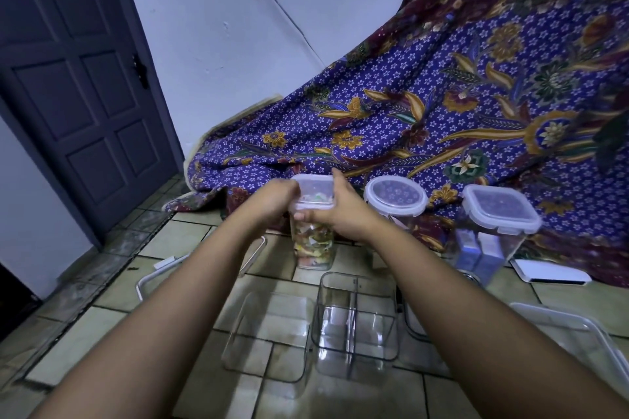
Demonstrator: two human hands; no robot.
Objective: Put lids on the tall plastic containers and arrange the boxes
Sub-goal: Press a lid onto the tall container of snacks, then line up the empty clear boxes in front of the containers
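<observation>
Both hands hold the top of a tall jar (312, 241) that stands straight up on the floor (190, 238), its long side going up and down. The jar is full of small bright bits. A lid (313, 190) sits flat on top of it, facing up. The left hand (274, 202) wraps its fingers (292, 188) around the lid's left edge. The right hand (340, 211) grips the right edge, with its thumb (308, 215) just under the lid on the near side. To the right of the right fingers stand a round jar (395, 201) and a square jar (495, 228), both with lids on. Nearer than the hands, two empty boxes (269, 337) (355, 326) sit open on the floor. Behind the fingers hangs a flowery cloth (442, 105).
</observation>
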